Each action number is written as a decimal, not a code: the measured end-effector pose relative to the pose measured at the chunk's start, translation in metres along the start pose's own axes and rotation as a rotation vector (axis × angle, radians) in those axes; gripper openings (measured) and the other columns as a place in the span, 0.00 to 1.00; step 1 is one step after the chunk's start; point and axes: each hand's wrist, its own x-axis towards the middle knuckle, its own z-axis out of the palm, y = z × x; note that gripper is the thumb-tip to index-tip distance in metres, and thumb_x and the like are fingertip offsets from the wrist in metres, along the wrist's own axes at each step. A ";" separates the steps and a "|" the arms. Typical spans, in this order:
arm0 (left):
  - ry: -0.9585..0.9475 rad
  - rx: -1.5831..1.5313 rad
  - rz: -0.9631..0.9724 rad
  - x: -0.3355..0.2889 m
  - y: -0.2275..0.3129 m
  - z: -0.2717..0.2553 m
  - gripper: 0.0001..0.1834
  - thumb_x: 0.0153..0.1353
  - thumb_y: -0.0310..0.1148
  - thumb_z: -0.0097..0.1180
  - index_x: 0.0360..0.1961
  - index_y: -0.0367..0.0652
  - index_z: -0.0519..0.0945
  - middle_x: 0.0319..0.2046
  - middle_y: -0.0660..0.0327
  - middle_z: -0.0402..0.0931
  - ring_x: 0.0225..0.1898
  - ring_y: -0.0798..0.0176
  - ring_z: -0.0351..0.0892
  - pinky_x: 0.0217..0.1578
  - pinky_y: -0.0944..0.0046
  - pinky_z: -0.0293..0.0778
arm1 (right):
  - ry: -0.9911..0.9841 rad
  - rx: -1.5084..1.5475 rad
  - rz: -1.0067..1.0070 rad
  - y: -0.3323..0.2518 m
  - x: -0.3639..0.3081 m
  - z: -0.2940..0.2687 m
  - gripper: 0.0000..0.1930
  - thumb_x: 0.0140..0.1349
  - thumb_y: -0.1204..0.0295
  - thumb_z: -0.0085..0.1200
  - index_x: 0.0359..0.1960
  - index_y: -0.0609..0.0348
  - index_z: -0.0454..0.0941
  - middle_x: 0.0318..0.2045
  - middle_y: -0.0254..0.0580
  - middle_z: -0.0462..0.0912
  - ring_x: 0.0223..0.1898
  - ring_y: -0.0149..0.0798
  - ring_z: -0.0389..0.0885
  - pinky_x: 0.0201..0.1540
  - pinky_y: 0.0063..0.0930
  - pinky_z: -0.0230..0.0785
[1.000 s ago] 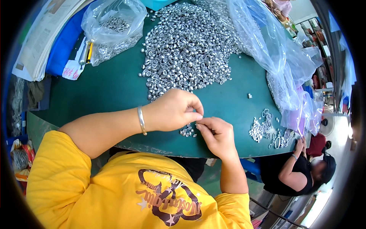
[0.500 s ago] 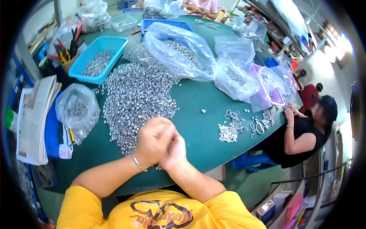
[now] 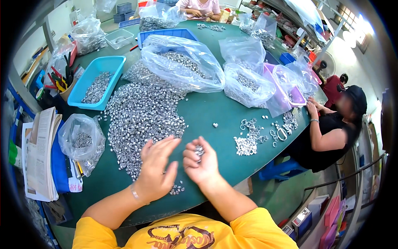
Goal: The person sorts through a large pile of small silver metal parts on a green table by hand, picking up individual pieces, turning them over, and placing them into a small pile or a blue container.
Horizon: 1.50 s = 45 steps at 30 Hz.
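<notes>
A broad pile of small silver, rounded metal pieces [image 3: 139,120] covers the green table ahead of me and to the left. My left hand [image 3: 154,172] is open at the near right edge of this pile, its fingers stretched forward and apart. Beside it, my right hand [image 3: 203,166] is curled with the palm turned up. A few silver pieces [image 3: 199,151] show between its fingers and palm. Between my wrists, a small cluster of loose pieces [image 3: 177,189] lies near the table's front edge. Whether the left hand's palm touches anything is hidden.
A turquoise tray [image 3: 116,79] and a clear bag [image 3: 76,139] of pieces stand left. Behind the pile lies a large open plastic bag [image 3: 211,68]. Rings and white pieces [image 3: 245,146] are at right, near a seated person in black [image 3: 327,135]. Another person [image 3: 201,6] sits at the far side.
My hands were clasped together; now they are apart. The left has opened, and the right has moved rightward, showing silver pieces in it. The whole view has shifted slightly.
</notes>
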 end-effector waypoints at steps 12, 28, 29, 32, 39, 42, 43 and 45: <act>0.423 -0.210 -0.263 -0.047 -0.039 -0.015 0.09 0.46 0.13 0.48 0.28 0.35 0.75 0.29 0.55 0.75 0.32 0.60 0.75 0.36 0.67 0.70 | -0.115 -0.288 -0.913 -0.269 0.068 0.095 0.17 0.62 0.60 0.37 0.17 0.53 0.65 0.17 0.37 0.70 0.22 0.37 0.67 0.28 0.31 0.62; 0.392 -0.176 -0.290 -0.051 -0.050 -0.010 0.09 0.47 0.13 0.47 0.28 0.35 0.75 0.28 0.56 0.74 0.30 0.63 0.74 0.33 0.70 0.69 | 0.101 -0.935 -1.039 -0.290 0.088 0.096 0.21 0.61 0.69 0.34 0.57 0.52 0.60 0.49 0.41 0.75 0.50 0.38 0.70 0.53 0.37 0.49; 0.378 -0.168 -0.283 -0.050 -0.048 -0.009 0.09 0.47 0.13 0.48 0.28 0.36 0.75 0.28 0.57 0.74 0.29 0.64 0.74 0.31 0.70 0.69 | 0.103 -0.944 -1.051 -0.294 0.085 0.095 0.22 0.61 0.69 0.34 0.59 0.52 0.58 0.48 0.41 0.75 0.49 0.38 0.70 0.53 0.37 0.50; 0.287 -0.148 -0.272 -0.047 -0.040 -0.010 0.09 0.46 0.14 0.49 0.29 0.36 0.76 0.26 0.58 0.74 0.25 0.66 0.73 0.25 0.72 0.68 | 0.184 -0.653 -1.208 -0.279 0.072 0.098 0.13 0.60 0.69 0.38 0.46 0.53 0.68 0.31 0.35 0.75 0.35 0.33 0.71 0.42 0.30 0.57; -0.296 -0.086 0.035 -0.054 -0.024 -0.030 0.11 0.41 0.31 0.64 0.30 0.46 0.79 0.28 0.62 0.73 0.28 0.61 0.75 0.26 0.68 0.72 | -0.689 -1.274 -1.599 -0.039 -0.066 0.131 0.09 0.47 0.81 0.47 0.30 0.58 0.64 0.21 0.34 0.64 0.25 0.31 0.61 0.32 0.28 0.57; -0.436 -0.134 0.145 -0.056 -0.021 -0.013 0.11 0.44 0.31 0.62 0.33 0.48 0.79 0.30 0.62 0.71 0.30 0.61 0.73 0.29 0.66 0.71 | -1.059 -0.716 -1.792 -0.023 -0.127 0.128 0.08 0.46 0.84 0.45 0.29 0.62 0.65 0.26 0.39 0.70 0.26 0.32 0.64 0.36 0.30 0.60; -0.446 -0.126 0.150 -0.058 -0.023 -0.007 0.11 0.45 0.30 0.61 0.33 0.48 0.79 0.30 0.62 0.70 0.31 0.61 0.72 0.30 0.65 0.71 | -1.161 -0.481 -1.764 -0.013 -0.138 0.129 0.06 0.46 0.82 0.48 0.27 0.62 0.68 0.27 0.40 0.72 0.29 0.35 0.67 0.40 0.32 0.59; -0.444 -0.114 0.149 -0.061 -0.029 -0.002 0.11 0.46 0.29 0.60 0.34 0.48 0.79 0.30 0.62 0.70 0.31 0.61 0.72 0.30 0.65 0.70 | -1.415 -0.083 -1.702 0.023 -0.146 0.136 0.03 0.46 0.78 0.56 0.19 0.57 0.76 0.26 0.41 0.76 0.41 0.41 0.73 0.52 0.36 0.56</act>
